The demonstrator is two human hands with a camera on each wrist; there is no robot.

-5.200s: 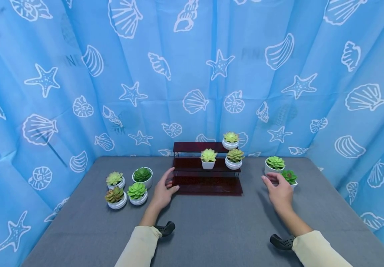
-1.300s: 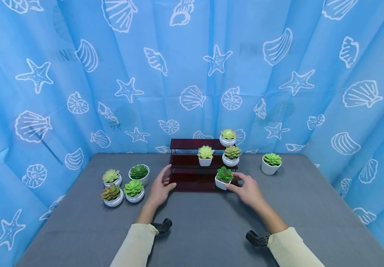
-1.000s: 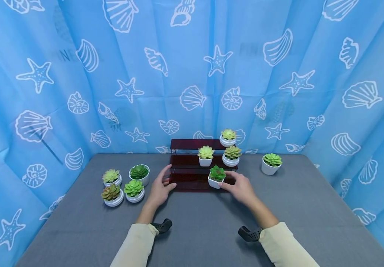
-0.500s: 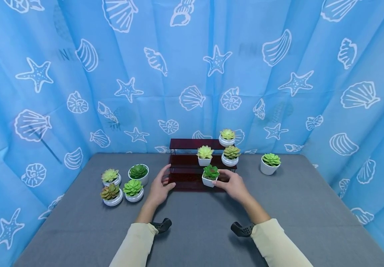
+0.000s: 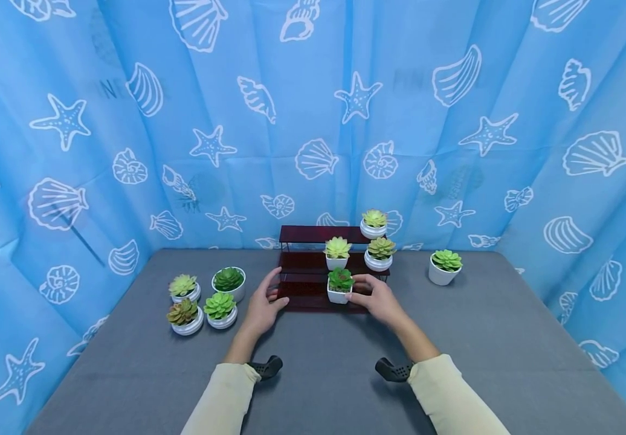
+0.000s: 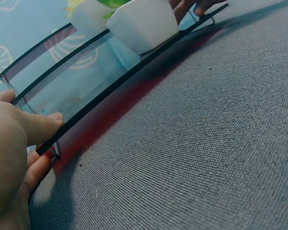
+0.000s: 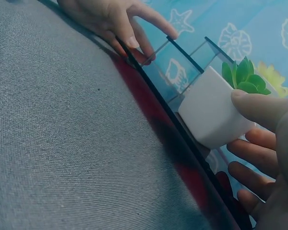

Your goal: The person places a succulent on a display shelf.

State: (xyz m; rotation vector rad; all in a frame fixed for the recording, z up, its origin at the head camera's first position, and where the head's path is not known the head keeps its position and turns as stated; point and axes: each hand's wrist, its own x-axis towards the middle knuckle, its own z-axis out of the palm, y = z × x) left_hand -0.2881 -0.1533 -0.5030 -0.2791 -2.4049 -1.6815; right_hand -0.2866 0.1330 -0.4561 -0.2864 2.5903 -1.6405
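A three-tier dark red translucent display riser (image 5: 304, 289) stands at the back of the table. My left hand (image 5: 261, 309) grips its left end, the thumb (image 6: 50, 123) on the bottom tier's front edge and fingers below and behind. My right hand (image 5: 379, 300) holds a dark green potted succulent (image 5: 339, 293) by its square white pot, thumb at the rim. In the right wrist view that pot (image 7: 209, 110) sits on the bottom tier near its front edge. Behind it, a pale yellow-green succulent (image 5: 337, 254) occupies the middle tier.
A round-potted succulent (image 5: 379, 254) stands on the middle tier's right end, another (image 5: 374, 224) on the top tier's right end. One bright green succulent (image 5: 443, 267) is on the table at right. Several more, including a dark green one (image 5: 228, 282), stand left of my left hand.
My right hand has carried the dark green succulent from the table's right side leftward along the riser's front to the bottom tier. My left hand has stayed at the riser's left end.
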